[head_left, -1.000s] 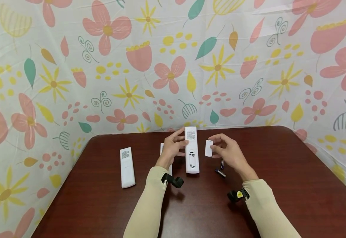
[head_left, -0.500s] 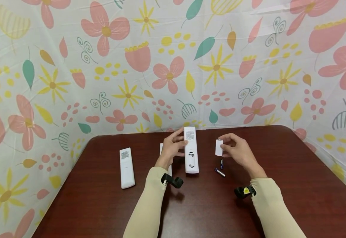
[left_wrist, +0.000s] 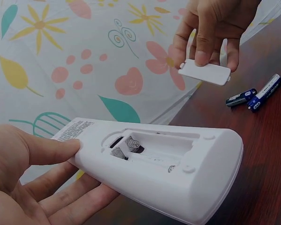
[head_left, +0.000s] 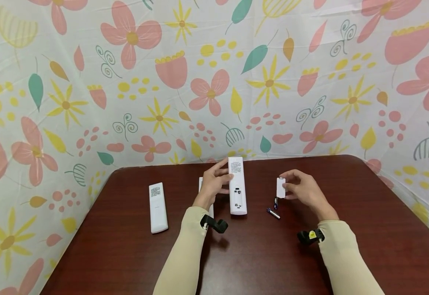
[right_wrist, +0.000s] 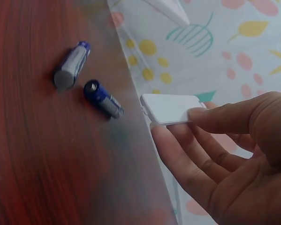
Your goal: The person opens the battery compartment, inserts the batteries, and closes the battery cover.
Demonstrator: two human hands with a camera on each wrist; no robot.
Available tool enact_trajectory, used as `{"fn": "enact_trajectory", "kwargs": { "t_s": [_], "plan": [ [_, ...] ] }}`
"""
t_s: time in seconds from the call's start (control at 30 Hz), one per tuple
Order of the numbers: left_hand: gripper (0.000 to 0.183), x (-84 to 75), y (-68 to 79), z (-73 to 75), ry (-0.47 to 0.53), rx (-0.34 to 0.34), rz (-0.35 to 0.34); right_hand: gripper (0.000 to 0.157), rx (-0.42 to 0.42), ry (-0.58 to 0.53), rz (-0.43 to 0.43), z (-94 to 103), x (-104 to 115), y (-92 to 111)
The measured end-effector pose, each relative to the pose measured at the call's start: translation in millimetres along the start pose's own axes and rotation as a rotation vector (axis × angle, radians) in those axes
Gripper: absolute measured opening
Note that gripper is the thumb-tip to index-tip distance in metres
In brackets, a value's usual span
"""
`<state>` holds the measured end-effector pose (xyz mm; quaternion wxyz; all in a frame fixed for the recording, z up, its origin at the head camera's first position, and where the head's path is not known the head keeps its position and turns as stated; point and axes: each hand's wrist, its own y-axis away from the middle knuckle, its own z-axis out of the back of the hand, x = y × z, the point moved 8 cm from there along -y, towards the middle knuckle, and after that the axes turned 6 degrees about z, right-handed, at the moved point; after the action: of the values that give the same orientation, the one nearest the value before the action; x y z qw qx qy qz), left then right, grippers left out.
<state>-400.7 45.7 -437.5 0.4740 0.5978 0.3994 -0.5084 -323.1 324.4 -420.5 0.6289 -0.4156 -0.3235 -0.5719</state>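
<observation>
My left hand (head_left: 213, 184) grips a white remote control (head_left: 238, 180) by its side, thumb over its back face. In the left wrist view the battery compartment (left_wrist: 154, 147) lies uncovered, with metal springs and no batteries inside. Between the thumb and fingers of my right hand (head_left: 304, 190) is the small white battery cover (right_wrist: 170, 108), held above the table. Two blue and silver batteries lie below it; one battery (head_left: 273, 213) is nearer me, and the other battery (head_left: 275, 203) sits just under the cover.
A second white remote (head_left: 158, 208) lies face down on the dark wooden table (head_left: 118, 254) to the left. Another white remote (head_left: 211, 211) is partly hidden beneath my left hand and forearm. A flowered cloth (head_left: 207, 135) hangs behind the table's back edge.
My right hand has moved to the right with the battery cover, away from the remote control, and has dipped slightly. The left hand and the remote control stay in place.
</observation>
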Motion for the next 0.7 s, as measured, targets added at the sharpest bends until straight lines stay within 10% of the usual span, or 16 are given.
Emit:
{"fn": "enact_trajectory", "kwargs": {
  "t_s": [0.7],
  "plan": [
    [0.059,1.1,1.0,-1.2,-0.011,0.003,0.013,0.03,0.074,0.019,-0.082,4.4,-24,3]
  ]
}}
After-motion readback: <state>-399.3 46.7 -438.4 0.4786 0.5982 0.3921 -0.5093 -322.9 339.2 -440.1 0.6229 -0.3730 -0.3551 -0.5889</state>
